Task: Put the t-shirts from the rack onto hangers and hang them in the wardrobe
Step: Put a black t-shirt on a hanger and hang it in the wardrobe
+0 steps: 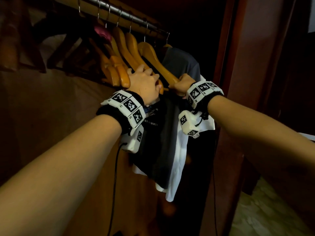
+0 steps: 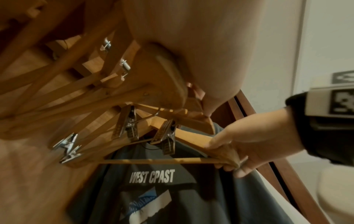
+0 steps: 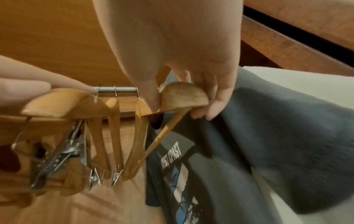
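Wooden hanger (image 1: 157, 63) hooked on the wardrobe rail (image 1: 119, 13), its near end gripped by right hand (image 1: 183, 83), fingers (image 3: 215, 106) curled round wood. Just beyond, dark t-shirt (image 2: 153, 189) printed WEST CPAST, already on a hanger. Left hand (image 1: 144, 81) laid over a bunch of empty hangers (image 1: 117, 65), fingers spread and fairly straight, pushing them aside. More t-shirts (image 1: 177, 159), dark and white, draped below the wrists.

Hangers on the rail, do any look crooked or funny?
Yes. The empty wooden hangers are bunched together and swung to a slant instead of hanging straight, because the left hand pushes them aside. The right hand grips the end of one hanger, tilting it too.
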Action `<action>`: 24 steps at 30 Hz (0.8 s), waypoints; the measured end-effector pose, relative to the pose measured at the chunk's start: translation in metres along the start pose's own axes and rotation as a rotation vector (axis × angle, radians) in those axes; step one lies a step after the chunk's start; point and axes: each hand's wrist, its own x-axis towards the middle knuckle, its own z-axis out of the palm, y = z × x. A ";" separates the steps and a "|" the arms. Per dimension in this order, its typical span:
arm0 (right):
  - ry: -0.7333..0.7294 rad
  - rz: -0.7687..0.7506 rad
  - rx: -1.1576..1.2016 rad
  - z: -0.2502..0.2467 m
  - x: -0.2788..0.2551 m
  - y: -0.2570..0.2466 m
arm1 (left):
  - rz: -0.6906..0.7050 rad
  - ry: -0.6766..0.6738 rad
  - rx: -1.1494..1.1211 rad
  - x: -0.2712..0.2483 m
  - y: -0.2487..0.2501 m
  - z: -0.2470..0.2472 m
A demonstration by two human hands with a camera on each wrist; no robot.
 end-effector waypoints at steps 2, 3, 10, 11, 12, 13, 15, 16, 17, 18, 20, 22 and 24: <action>-0.034 -0.011 -0.011 0.000 0.002 -0.002 | -0.008 0.013 -0.007 0.001 0.002 0.004; -0.041 -0.020 -0.025 0.000 0.002 -0.003 | -0.013 0.021 -0.010 0.002 0.004 0.005; -0.028 -0.142 -0.090 0.018 -0.002 0.005 | -0.062 0.018 -0.020 0.005 0.010 0.011; -0.036 -0.151 -0.073 0.019 -0.003 0.005 | -0.067 0.018 -0.018 0.006 0.011 0.012; -0.032 -0.160 -0.057 0.020 -0.003 0.005 | -0.071 0.021 -0.017 0.006 0.012 0.013; -0.028 -0.166 -0.044 0.020 -0.004 0.005 | -0.075 0.024 -0.017 0.005 0.012 0.013; -0.035 -0.175 -0.036 0.017 -0.004 0.006 | -0.082 0.023 -0.014 0.004 0.011 0.013; -0.038 -0.182 -0.040 0.015 -0.004 0.007 | -0.087 0.018 -0.014 0.003 0.010 0.012; -0.038 -0.182 -0.044 0.012 -0.003 0.009 | -0.091 0.014 -0.015 0.003 0.010 0.011; -0.031 -0.182 -0.046 0.008 -0.003 0.010 | -0.093 0.014 -0.015 0.002 0.011 0.011; -0.006 -0.176 -0.050 0.000 -0.001 0.013 | -0.087 0.018 -0.013 0.001 0.012 0.009; 0.010 -0.185 -0.072 -0.007 0.001 0.014 | -0.088 0.017 -0.010 0.001 0.011 0.008; 0.029 -0.206 -0.103 -0.014 0.003 0.014 | -0.089 0.017 -0.010 0.000 0.010 0.008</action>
